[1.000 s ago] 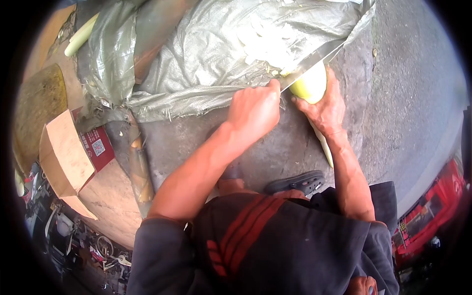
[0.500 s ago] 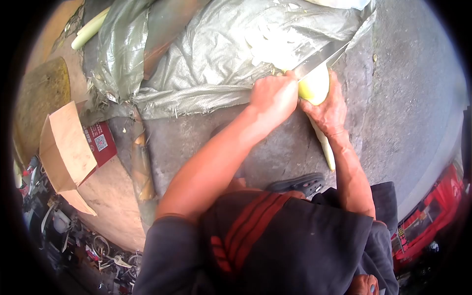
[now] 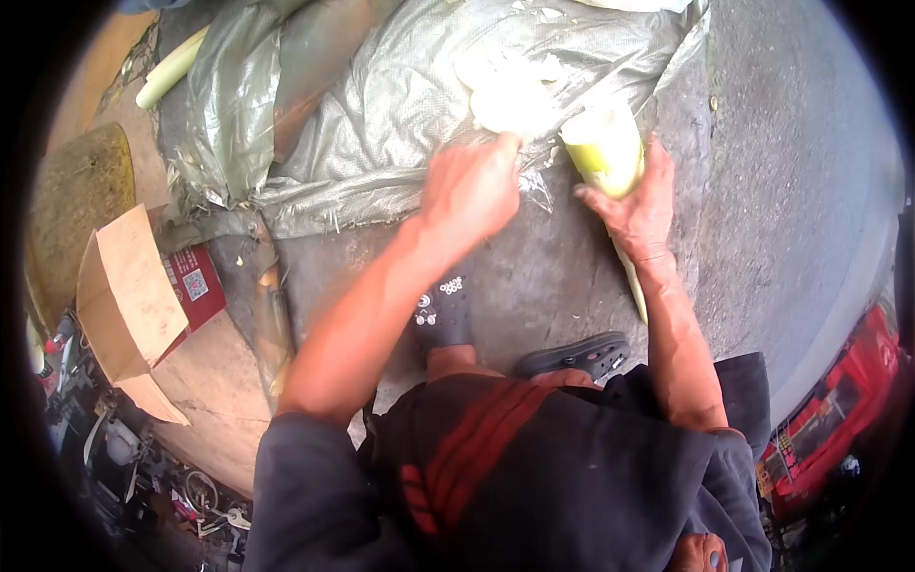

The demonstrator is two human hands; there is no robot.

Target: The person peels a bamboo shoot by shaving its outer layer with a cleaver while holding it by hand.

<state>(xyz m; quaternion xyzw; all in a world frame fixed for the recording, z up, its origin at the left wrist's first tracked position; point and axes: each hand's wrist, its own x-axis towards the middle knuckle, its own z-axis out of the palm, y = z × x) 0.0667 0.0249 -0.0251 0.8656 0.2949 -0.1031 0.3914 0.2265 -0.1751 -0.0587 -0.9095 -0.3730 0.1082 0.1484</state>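
Note:
My left hand (image 3: 472, 186) is closed in a fist over the sheet's near edge, blurred by motion, with the knife's handle inside it. The blade is lost in white glare beyond the knuckles. To the right, my right hand (image 3: 640, 212) grips a pale yellow-green bamboo shoot (image 3: 602, 153), fingers wrapped round its side and thumb toward me. The shoot's broad, bright end points away, and its thin tail runs down beside my wrist. My two hands are apart. White pieces lie on the grey woven plastic sheet (image 3: 381, 124), too overexposed to make out singly.
A brown husk (image 3: 272, 329) lies on the concrete to the left, near an open cardboard box (image 3: 133, 296). A pale green stalk (image 3: 172, 67) rests at upper left. Bicycle parts and clutter fill the lower left. A red object (image 3: 839, 410) stands at right. My dark clog (image 3: 577, 357) is below.
My left hand has pulled left and toward me, away from the shoot, with the knife no longer against it. The shoot's wide end now shows uncovered; my right hand stays nearly in place.

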